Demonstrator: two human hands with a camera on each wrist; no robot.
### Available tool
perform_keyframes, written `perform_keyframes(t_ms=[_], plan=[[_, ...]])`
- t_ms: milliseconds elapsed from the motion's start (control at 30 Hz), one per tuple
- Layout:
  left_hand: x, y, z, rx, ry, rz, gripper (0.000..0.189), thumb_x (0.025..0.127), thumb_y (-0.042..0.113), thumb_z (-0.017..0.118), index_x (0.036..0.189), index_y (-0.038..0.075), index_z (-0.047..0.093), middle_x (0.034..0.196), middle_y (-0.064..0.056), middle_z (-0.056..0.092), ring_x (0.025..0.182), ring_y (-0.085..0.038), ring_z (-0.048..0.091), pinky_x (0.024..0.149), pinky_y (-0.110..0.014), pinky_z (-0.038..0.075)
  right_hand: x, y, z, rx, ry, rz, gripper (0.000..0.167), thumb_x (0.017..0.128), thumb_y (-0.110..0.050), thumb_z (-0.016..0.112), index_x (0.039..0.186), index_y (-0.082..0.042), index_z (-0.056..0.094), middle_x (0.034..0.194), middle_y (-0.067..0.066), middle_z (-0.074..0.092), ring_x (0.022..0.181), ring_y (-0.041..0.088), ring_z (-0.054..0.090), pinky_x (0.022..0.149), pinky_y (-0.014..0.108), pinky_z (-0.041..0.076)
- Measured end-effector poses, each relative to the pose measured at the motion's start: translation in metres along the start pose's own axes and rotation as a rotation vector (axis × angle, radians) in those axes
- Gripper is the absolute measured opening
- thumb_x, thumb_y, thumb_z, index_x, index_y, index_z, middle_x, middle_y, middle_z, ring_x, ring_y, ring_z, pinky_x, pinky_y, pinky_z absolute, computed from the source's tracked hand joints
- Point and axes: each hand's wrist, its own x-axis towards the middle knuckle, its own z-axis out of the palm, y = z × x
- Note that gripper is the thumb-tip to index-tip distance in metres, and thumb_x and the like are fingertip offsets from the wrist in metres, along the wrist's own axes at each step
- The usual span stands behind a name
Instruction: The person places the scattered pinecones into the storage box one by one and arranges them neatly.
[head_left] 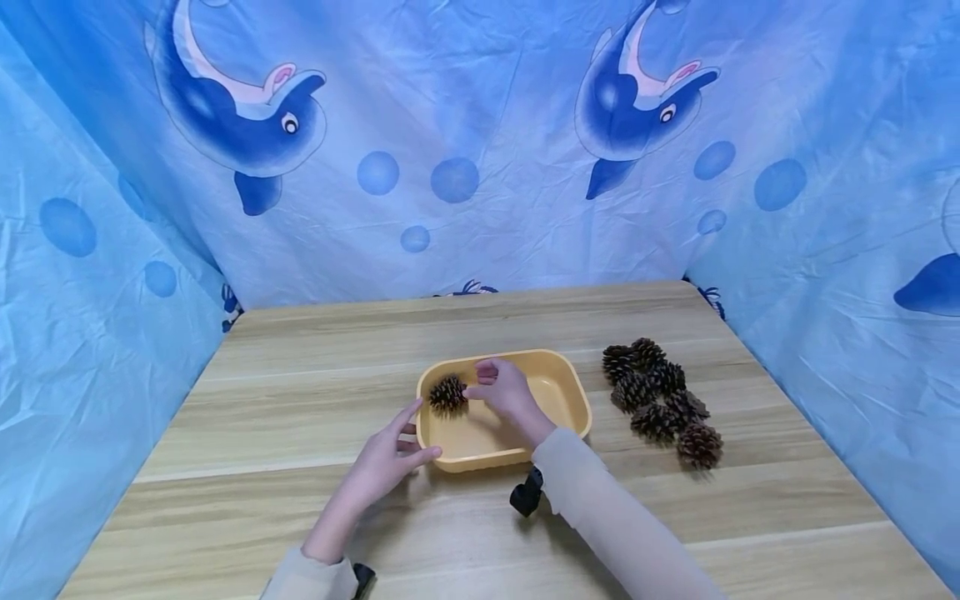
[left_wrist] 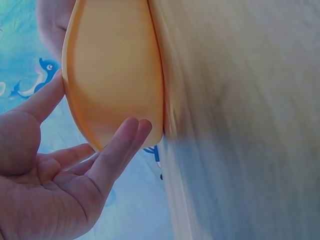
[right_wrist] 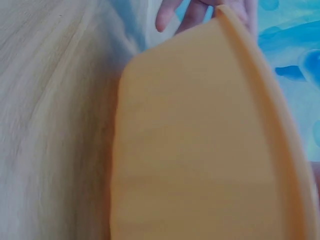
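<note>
A yellow plastic tray (head_left: pixel 480 460) stands on the wooden table. Inside its left end lies one brown pine cone (head_left: pixel 448 395). My right hand (head_left: pixel 510 392) reaches over the front rim into the tray, its thumb and fingers spread apart at the cone's right side. Whether the thumb tip touches the cone I cannot tell. At the tray's left end is my left hand (head_left: pixel 386 458), with extended fingers (left_wrist: pixel 117 150) and thumb (left_wrist: pixel 47 100) against the wall and rim. The right wrist view mostly shows the tray's outer wall (right_wrist: pixel 195 135), which hides the right hand's fingertips.
Several pine cones (head_left: pixel 660 396) lie in a cluster to the right of the tray. The wooden table (head_left: pixel 300 400) is bounded by a blue curtain (head_left: pixel 480 233) printed with dolphins, at the back and both sides.
</note>
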Motion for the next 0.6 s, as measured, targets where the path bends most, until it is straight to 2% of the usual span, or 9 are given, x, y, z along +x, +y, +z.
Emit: perform_keyframes(t_ms=[233,433,600], plan=[[0.002,0.000,-0.001,-0.001,-0.008,-0.015,0.085,0.080,0.022,0.079,0.151,0.011,0.033,0.121,-0.020,0.063,0.103,-0.030,0.067,0.080,-0.035,0.061,-0.009,-0.003,-0.027,-0.002,0.004,-0.062,0.052,0.081,-0.009,0.076,0.128,0.002,0.056,0.128,0.018,0.062,0.119,0.031,0.060,0.102,0.038,0.051],[0.002,0.000,-0.003,0.025,-0.016,-0.004,0.086,0.080,0.024,0.079,0.151,0.010,0.033,0.121,-0.021,0.062,0.104,-0.032,0.066,0.083,-0.038,0.060,-0.020,-0.005,-0.051,-0.031,-0.018,-0.102,0.054,0.083,-0.011,0.075,0.131,0.001,0.054,0.132,0.018,0.060,0.122,0.031,0.059,0.104,0.040,0.049],[0.004,-0.001,-0.002,0.020,-0.022,0.005,0.087,0.079,0.024,0.079,0.151,0.010,0.033,0.121,-0.021,0.062,0.104,-0.032,0.067,0.084,-0.037,0.060,-0.032,-0.007,-0.070,-0.046,0.001,-0.142,0.053,0.083,-0.011,0.075,0.130,0.002,0.055,0.131,0.019,0.061,0.121,0.032,0.059,0.102,0.039,0.051]])
